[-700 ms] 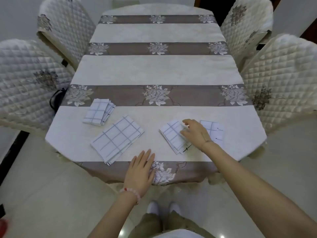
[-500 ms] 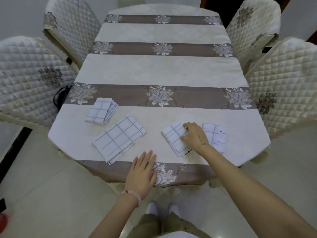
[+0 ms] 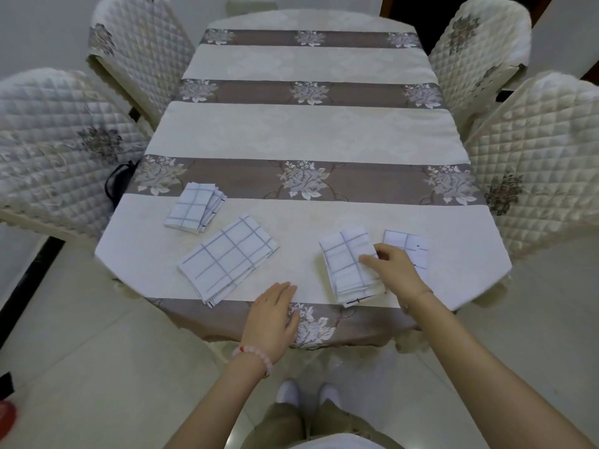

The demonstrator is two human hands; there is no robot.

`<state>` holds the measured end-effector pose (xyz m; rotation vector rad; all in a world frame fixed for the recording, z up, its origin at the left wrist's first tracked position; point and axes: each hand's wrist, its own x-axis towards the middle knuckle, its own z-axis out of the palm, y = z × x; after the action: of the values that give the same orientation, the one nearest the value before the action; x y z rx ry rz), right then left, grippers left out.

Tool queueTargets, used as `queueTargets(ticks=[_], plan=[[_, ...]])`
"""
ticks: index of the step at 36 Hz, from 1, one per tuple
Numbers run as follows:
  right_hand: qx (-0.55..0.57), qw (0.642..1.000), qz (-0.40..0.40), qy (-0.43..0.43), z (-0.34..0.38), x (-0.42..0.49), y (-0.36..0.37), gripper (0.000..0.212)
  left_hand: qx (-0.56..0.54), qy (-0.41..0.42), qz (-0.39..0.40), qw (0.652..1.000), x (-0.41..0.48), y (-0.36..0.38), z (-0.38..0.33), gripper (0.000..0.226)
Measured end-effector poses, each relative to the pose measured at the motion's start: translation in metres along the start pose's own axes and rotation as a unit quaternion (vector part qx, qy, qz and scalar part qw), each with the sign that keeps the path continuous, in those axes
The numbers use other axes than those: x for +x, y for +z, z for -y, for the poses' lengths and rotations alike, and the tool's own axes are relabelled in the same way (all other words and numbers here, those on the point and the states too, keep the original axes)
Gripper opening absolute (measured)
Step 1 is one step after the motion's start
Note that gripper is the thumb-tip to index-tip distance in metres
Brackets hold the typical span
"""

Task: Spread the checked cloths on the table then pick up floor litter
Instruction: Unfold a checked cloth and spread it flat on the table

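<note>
Four folded white cloths with grey checks lie on the near part of the table [image 3: 308, 131]. A small one [image 3: 191, 209] is at the left, and a larger one [image 3: 227, 257] lies nearer the middle. My right hand [image 3: 395, 270] rests on the right edge of a third folded cloth [image 3: 346, 264], with thumb and fingertips curled onto its top layer. The fourth cloth [image 3: 408, 246] lies just beyond that hand, partly hidden by it. My left hand [image 3: 272, 319] lies flat with straight fingers on the table's front edge and holds nothing.
Quilted chairs stand close on both sides: two at the left [image 3: 48, 140] [image 3: 139, 43], two at the right [image 3: 479, 43] [image 3: 534, 150]. A black strap [image 3: 118, 186] hangs by the left chair. A red blurred object [image 3: 6, 416] lies on the pale tiled floor at bottom left.
My right hand has slid onto the third cloth's right edge and the cloth has turned more upright. My left hand stays flat on the table edge.
</note>
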<state>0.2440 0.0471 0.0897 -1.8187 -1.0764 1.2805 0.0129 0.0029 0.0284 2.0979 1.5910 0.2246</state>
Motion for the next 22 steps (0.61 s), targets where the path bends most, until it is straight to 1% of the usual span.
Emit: queueTargets(ticks=[2,3,4,6,8,10,12,14,16,18,20,21,22], plan=[[0.033,0.999,0.015,0.009,-0.002,-0.012,-0.002,0.009,-0.110,-0.026,-0.029,0.993,0.000,-0.010,-0.013,0.043],[0.047,0.999,0.022,0.013,-0.004,-0.017,-0.003,0.010,-0.178,-0.049,-0.037,0.982,0.000,-0.016,-0.020,0.037],[0.061,0.998,0.028,0.017,-0.007,-0.022,-0.003,0.011,-0.256,-0.075,-0.039,0.963,0.000,-0.022,-0.028,0.033],[0.096,0.994,0.041,0.027,-0.011,-0.031,-0.002,0.010,-0.393,-0.115,-0.026,0.912,0.000,-0.032,-0.041,0.028],[0.114,0.991,0.054,0.033,-0.015,-0.039,0.001,0.010,-0.484,-0.144,-0.002,0.863,0.001,-0.040,-0.052,0.029],[0.117,0.991,0.058,0.038,-0.018,-0.046,0.004,0.012,-0.574,-0.170,0.033,0.801,0.001,-0.045,-0.059,0.033],[0.123,0.990,0.060,0.044,-0.021,-0.052,0.007,0.014,-0.646,-0.190,0.056,0.737,-0.002,-0.045,-0.064,0.035],[0.132,0.988,0.064,0.047,-0.024,-0.056,0.009,0.014,-0.670,-0.216,0.064,0.708,-0.005,-0.043,-0.065,0.036],[0.145,0.986,0.068,0.053,-0.025,-0.060,0.012,0.014,-0.673,-0.235,0.054,0.699,-0.007,-0.041,-0.067,0.032],[0.156,0.983,0.075,0.060,-0.026,-0.064,0.014,0.017,-0.669,-0.242,0.031,0.702,-0.009,-0.040,-0.070,0.023],[0.156,0.983,0.079,0.064,-0.025,-0.067,0.017,0.019,-0.653,-0.241,0.000,0.718,-0.010,-0.037,-0.071,0.012],[0.140,0.986,0.066,0.062,-0.025,-0.069,0.019,0.021,-0.639,-0.238,-0.016,0.731,-0.011,-0.035,-0.072,0.007],[0.112,0.992,0.036,0.054,-0.026,-0.070,0.022,0.024,-0.618,-0.232,-0.037,0.751,-0.012,-0.034,-0.071,0.004]])
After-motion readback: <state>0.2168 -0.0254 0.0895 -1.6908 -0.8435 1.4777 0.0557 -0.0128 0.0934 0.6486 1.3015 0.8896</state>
